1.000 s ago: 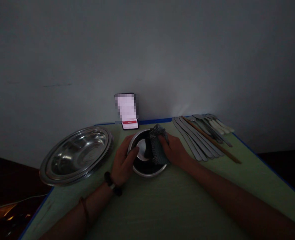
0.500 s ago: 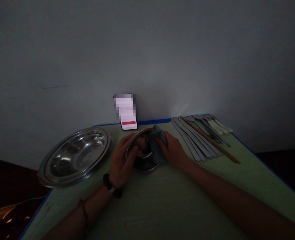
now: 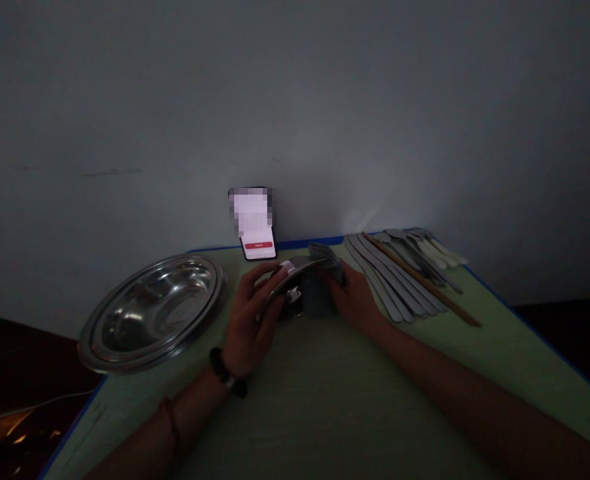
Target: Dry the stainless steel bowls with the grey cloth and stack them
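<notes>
In front of the slim black-edged phone and slightly right, the round silver metal bowl has just tipped nearly edge-on. The left hand's fingers grip its rim; the right hand's clutch a grey patterned cloth there, probably wiping fresh surface.

the bowl and basins look like smooth, glossy metal, the cloth rough, the stick wooden.
</notes>
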A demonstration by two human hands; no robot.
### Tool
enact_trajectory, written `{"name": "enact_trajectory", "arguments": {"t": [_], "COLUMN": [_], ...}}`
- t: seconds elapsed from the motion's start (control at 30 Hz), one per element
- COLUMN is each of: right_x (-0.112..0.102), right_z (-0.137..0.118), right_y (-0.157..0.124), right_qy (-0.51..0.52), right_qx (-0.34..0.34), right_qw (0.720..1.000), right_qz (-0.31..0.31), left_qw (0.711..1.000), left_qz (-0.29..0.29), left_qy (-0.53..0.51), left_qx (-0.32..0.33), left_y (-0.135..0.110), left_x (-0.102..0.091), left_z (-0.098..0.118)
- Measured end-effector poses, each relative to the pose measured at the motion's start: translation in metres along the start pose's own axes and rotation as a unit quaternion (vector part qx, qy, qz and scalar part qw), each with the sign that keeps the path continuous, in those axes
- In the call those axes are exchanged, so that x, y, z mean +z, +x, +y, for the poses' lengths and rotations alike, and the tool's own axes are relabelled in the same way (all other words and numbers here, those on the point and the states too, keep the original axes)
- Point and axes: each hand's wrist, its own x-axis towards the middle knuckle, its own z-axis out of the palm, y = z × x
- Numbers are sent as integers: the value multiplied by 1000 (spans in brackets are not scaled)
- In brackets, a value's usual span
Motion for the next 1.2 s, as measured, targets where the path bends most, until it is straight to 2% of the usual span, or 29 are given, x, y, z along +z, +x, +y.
{"name": "enact_trajectory", "arguments": {"t": [0.2,0.43,0.67,1.0,1.2], "right_x": [3,4,6,6,5], "right_z": [8,8,7,5,4], "right_y": [-1,-1,-2,-2,-2], "right_qy": [-16,-15,-21,-15,-11], "right_qx": [-40,-80,-95,-70,-64], "right_qw": [996,995,995,997,998], "right_qz": [75,58,28,17,11], "left_qw": [999,988,956,960,960], "left_qz": [3,41,86,99,93], "left_qy": [-41,-136,-257,-225,-235], "left_qx": [-26,-57,-111,-132,-118], "left_y": [0,-1,3,4,4], "left_x": [3,1,1,0,1], "left_z": [-5,-11,-12,-11,-10]}}
